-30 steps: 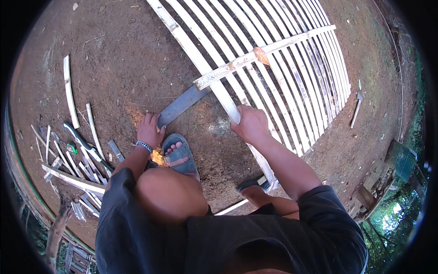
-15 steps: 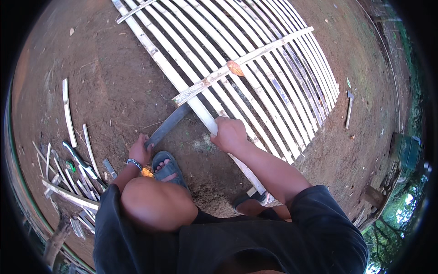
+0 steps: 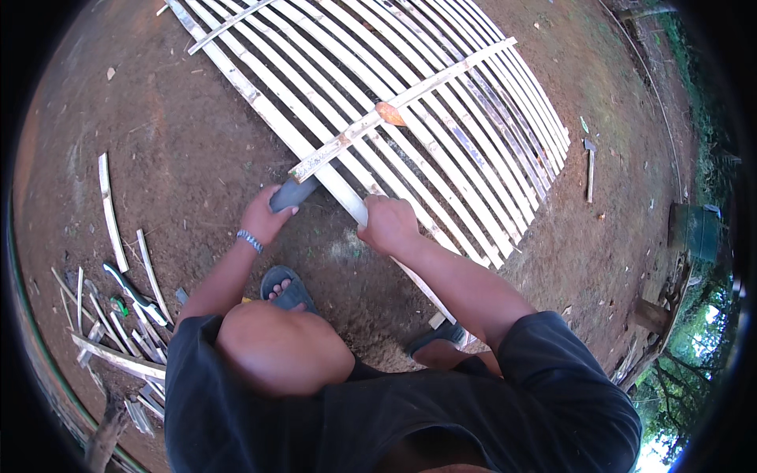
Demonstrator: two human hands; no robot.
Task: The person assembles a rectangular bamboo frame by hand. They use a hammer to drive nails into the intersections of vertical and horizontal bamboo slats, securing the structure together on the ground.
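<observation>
Here is the left hand (image 3: 266,214), a bracelet (image 3: 250,240) at its wrist, and its grip is closed around the near end of a flat grey strip (image 3: 294,194). That strip slants up to the edge slat (image 3: 341,189) of a pale slatted frame (image 3: 418,96), reaching it just below the end of a crosspiece (image 3: 347,140); whether it runs beneath cannot be told. Over on the right, the right hand (image 3: 391,227) has its grip clamped on that same edge slat, near the slat's lower end. The frame lies across the bare soil (image 3: 197,142), slats side by side, an orange-brown leaf (image 3: 389,113) resting on the crosspiece.

Down by the feet, one sandal (image 3: 296,298) sits below the left hand; the other (image 3: 434,340) is by the slat's lower end. Far left, a dark-handled cutting tool (image 3: 138,295) lies among scattered pale offcuts (image 3: 118,359). Out right, a hammer-like tool (image 3: 590,169) lies on the soil, well apart from both hands.
</observation>
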